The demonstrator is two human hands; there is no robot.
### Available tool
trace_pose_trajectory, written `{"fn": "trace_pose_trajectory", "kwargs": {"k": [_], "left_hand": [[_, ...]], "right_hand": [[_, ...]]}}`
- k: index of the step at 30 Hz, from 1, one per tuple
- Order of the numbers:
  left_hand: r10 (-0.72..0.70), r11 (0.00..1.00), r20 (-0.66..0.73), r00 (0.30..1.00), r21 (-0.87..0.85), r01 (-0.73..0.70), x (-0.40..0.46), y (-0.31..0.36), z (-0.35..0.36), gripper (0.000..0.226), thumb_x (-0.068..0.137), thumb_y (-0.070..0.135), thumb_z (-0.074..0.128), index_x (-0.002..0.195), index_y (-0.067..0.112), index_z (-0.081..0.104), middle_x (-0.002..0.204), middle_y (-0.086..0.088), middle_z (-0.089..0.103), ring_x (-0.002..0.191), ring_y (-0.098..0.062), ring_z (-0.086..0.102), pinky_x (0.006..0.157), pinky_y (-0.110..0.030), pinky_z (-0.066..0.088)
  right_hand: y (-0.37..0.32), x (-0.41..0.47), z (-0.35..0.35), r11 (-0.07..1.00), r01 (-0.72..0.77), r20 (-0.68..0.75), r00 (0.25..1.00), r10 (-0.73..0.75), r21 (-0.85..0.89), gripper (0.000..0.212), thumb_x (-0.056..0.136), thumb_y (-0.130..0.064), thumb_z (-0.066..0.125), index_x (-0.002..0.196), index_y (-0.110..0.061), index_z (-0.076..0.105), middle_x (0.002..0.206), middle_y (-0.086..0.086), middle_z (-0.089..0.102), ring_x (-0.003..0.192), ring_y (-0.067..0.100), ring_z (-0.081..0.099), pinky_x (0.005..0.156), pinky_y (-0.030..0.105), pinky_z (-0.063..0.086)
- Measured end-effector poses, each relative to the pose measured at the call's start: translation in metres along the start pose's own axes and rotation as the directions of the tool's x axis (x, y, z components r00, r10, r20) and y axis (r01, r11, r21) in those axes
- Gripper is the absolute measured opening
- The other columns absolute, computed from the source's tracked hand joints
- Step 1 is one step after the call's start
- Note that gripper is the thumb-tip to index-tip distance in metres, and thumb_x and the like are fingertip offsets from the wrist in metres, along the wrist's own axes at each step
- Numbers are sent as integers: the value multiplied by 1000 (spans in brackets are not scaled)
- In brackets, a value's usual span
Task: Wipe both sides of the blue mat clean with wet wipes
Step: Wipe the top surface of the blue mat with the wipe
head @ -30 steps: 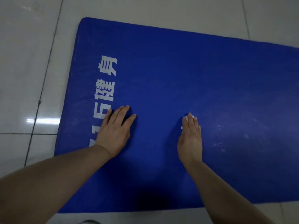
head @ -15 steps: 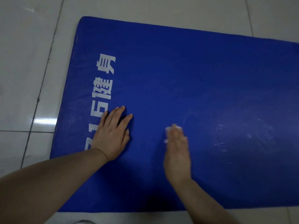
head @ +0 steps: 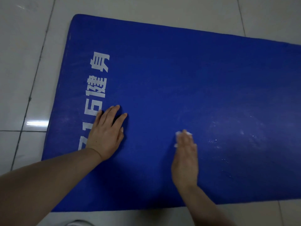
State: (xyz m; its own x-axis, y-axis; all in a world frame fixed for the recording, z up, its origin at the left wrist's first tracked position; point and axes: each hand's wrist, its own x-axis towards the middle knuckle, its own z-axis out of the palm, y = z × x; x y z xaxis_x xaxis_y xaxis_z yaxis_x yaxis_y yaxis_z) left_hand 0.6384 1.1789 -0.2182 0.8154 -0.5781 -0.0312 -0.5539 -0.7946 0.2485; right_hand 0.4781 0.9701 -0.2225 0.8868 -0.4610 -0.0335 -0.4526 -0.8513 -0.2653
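The blue mat (head: 187, 75) lies flat on the floor, with white printed characters along its left end. My left hand (head: 106, 133) rests flat on the mat beside the lettering, fingers straight and spread. My right hand (head: 185, 160) presses a white wet wipe (head: 179, 135) against the mat near its middle, fingers straight. Only the wipe's edges show past my fingertips. Small white flecks and droplets dot the mat to the right of that hand.
Glossy white floor tiles (head: 29, 66) with dark grout lines surround the mat on the left, far and near sides. The mat runs out of view on the right. A pale object (head: 78, 223) peeks in at the bottom edge.
My right hand with the wipe slid left and toward me, then moved back to the right. My left hand stayed pressed in place on the mat.
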Motion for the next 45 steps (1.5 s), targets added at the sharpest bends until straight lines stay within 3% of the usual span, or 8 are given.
{"fn": "trace_pose_trajectory", "kwargs": {"k": [4,7,12,18,27,35,41,45], "left_hand": [[9,1000,14,1000,-11,-9,-14,5,4,51,91,27,31,132,5,53,144,-20,41,133,-34,37,112,-54,25],[9,1000,44,999,15,-10,-19,7,4,52,91,28,30,134,6,51,145,-18,39,134,-33,36,114,-53,23],[-2,1000,73,997,29,0,-18,8,3,53,91,29,29,134,6,50,146,-18,39,135,-34,37,113,-53,24],[-10,1000,87,996,27,8,-18,8,3,53,91,29,29,135,6,50,146,-18,39,135,-34,37,114,-52,23],[-6,1000,63,998,18,4,-18,8,2,53,92,29,29,135,6,50,145,-18,41,135,-33,37,114,-51,23],[-2,1000,36,999,-9,3,-19,9,2,52,92,28,29,134,5,50,145,-19,40,134,-33,33,114,-51,21],[-8,1000,49,999,-5,8,-19,9,1,53,91,28,29,134,5,50,145,-20,40,134,-33,35,114,-52,23],[-8,1000,52,999,-10,9,-19,9,0,53,91,27,29,134,4,50,145,-20,40,134,-35,36,114,-52,22]], "right_hand": [[9,1,-8,975,-223,-57,973,223,17,54,94,0,35,147,-8,28,153,10,29,144,23,17,118,41,15],[-31,-19,7,999,18,-26,999,-18,-27,54,84,2,42,138,-4,44,145,14,42,137,32,36,114,44,28],[-44,-33,15,935,353,87,932,-351,-11,60,84,-5,33,143,-11,33,153,3,30,142,22,23,116,37,14],[2,-17,-7,989,-130,-17,992,129,-65,50,95,-13,23,142,-4,36,149,9,36,139,25,30,110,48,30],[-92,-62,18,928,371,193,910,-368,21,63,78,-17,32,141,-14,36,150,2,36,139,19,25,112,36,14],[-3,-44,-4,990,-78,37,996,83,-115,54,89,-6,36,143,-6,31,149,7,34,139,22,26,118,38,13],[-99,-70,10,908,419,207,886,-415,27,60,79,-17,31,138,-15,39,146,1,43,137,19,34,112,39,29],[-85,-60,8,851,524,290,811,-508,23,56,84,-20,33,139,-15,39,147,0,42,140,18,30,111,37,31]]}}
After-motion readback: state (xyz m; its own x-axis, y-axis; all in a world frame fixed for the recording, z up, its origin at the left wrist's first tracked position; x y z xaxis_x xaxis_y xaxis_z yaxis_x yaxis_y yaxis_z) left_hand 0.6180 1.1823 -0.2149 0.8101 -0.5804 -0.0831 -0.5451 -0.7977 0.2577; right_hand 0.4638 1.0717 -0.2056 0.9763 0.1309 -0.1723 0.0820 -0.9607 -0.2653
